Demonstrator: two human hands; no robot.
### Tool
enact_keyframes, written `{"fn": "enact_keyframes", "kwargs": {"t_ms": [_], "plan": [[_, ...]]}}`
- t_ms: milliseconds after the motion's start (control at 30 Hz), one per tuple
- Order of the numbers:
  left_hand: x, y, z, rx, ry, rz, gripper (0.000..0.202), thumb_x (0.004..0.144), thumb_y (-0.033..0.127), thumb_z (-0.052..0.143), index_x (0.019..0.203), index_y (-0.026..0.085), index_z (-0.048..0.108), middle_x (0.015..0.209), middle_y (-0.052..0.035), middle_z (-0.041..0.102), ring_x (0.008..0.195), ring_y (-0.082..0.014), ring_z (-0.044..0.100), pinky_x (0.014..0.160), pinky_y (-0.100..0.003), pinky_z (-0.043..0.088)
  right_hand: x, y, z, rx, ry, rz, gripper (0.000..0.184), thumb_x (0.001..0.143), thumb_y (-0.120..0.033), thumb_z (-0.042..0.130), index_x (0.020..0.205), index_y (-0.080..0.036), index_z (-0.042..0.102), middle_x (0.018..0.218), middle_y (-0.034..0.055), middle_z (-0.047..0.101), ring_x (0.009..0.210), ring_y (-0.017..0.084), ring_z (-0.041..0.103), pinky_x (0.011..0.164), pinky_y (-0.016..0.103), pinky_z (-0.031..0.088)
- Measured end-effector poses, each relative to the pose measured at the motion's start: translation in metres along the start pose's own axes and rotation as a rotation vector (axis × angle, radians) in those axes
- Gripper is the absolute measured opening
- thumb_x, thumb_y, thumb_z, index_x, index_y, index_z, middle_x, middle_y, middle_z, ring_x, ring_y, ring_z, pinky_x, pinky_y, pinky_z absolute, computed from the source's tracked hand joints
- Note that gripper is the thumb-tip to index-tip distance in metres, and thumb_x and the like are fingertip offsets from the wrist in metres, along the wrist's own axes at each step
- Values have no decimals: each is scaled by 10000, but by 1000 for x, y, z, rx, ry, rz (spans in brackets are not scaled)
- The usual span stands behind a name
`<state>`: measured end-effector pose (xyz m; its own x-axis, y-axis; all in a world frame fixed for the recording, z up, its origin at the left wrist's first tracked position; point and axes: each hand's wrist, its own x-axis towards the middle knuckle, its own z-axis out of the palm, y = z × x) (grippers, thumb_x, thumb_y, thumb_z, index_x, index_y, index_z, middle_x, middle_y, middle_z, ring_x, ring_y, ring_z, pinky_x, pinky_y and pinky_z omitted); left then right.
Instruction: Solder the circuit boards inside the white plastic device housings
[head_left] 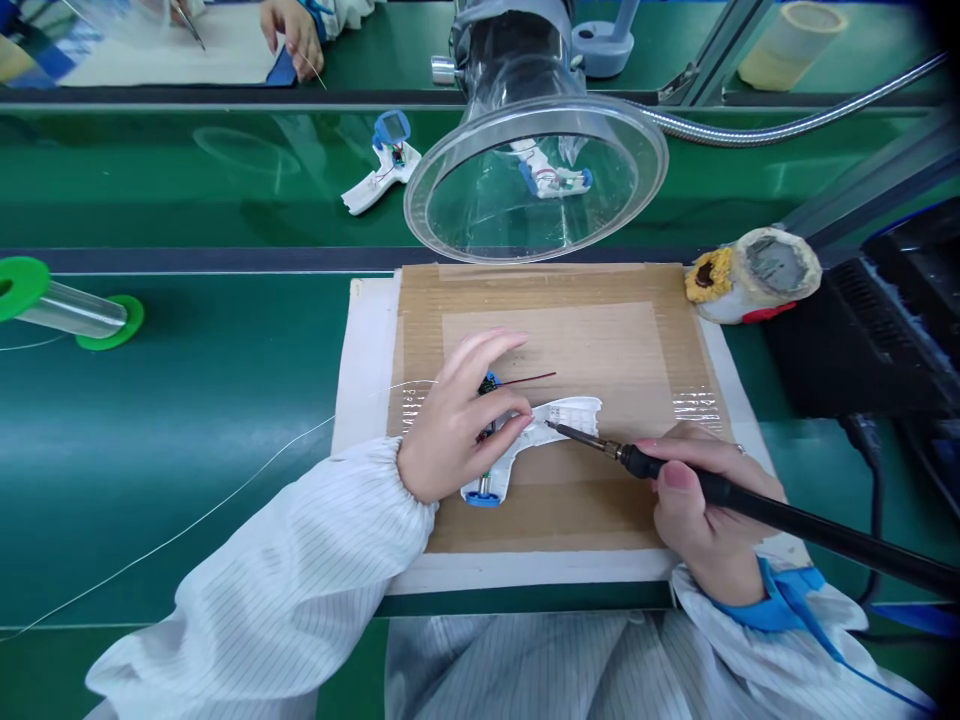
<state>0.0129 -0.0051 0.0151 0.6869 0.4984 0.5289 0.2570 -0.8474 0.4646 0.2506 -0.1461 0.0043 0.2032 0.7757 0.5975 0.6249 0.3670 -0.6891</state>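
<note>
A white plastic housing [574, 412] shaped like a handheld device lies on the cardboard, with blue end parts and small electronics partly covered by my left hand [469, 420]. Thumb and forefinger of that hand are pinched together over the housing. Thin solder wire [274, 467] runs from the left into this hand; its end at the fingertips is hard to make out. My right hand [712, 500] grips a black soldering iron [712, 488], its tip at the housing just right of my left fingertips. A dark red lead [529, 379] sticks out from the electronics.
A taped cardboard sheet [555, 520] covers the work spot. Above it hangs a clear extraction hood [536, 245]. Two similar housings, one a white and blue unit [382, 180], lie behind. At left is a spool [79, 310]; at right, a round holder [780, 270]. Another person's hand [294, 35] is across.
</note>
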Motion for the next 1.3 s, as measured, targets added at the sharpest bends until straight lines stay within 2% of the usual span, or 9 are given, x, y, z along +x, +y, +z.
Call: {"fn": "enact_keyframes", "kwargs": {"t_ms": [233,500,633,767,967,1067,1133,1200,1300], "plan": [[0,2,0,16,32,-27,58,1013,198,683,967,206,716,1535,-173,587,1475,-357,532,1195,-622,476,5,-2,-1,-6,-58,-73,97,1016,-252,674,1046,-260,766,697,-24,671,554,154,599,520,311,445],[4,5,5,59,60,-31,80,1028,186,655,965,197,703,1494,-177,615,1457,-347,550,1188,-615,481,7,1,6,-24,138,-80,194,1073,-400,639,1019,-249,749,681,-12,647,524,154,548,510,335,412],[5,6,6,49,62,-40,78,1022,176,661,963,193,708,1480,-187,621,1440,-343,563,1187,-607,483,7,1,8,-24,112,-43,206,1071,-430,646,1015,-257,744,676,-18,637,519,154,558,510,331,416],[6,6,5,37,57,-39,77,1020,170,663,965,188,712,1472,-190,625,1441,-344,562,1192,-607,483,7,-1,7,-4,70,-36,150,1064,-366,660,1044,-253,757,691,-15,652,539,154,579,509,321,429],[5,5,7,29,25,-62,85,1031,184,650,972,202,709,1491,-172,621,1442,-338,569,1187,-604,498,2,-2,2,-68,12,56,155,1050,-385,665,1026,-271,767,735,6,685,608,181,632,566,340,496],[6,8,7,42,16,-43,92,1033,190,648,964,199,708,1485,-177,625,1438,-349,575,1169,-606,519,4,-4,1,-73,-31,38,130,1049,-359,664,1034,-270,756,729,-1,679,602,172,629,557,329,490],[7,10,4,44,63,-8,83,1033,177,652,975,199,707,1453,-170,652,1395,-333,618,1142,-573,557,8,-6,0,-58,-58,0,96,1043,-318,662,1040,-271,746,731,-9,676,595,163,619,568,328,490],[9,8,-3,40,186,-35,81,1035,159,652,1003,210,707,1364,-133,711,1288,-285,693,1057,-499,624,10,-6,1,-41,-81,-28,90,1038,-278,652,1071,-271,735,746,-8,683,601,166,616,570,333,484],[13,-6,-17,43,400,-242,75,1045,198,644,1052,223,714,1254,-82,748,1167,-232,735,784,-343,682,10,-5,0,-48,10,-77,121,1056,-328,635,1097,-276,737,722,3,681,589,193,612,545,353,473]]}}
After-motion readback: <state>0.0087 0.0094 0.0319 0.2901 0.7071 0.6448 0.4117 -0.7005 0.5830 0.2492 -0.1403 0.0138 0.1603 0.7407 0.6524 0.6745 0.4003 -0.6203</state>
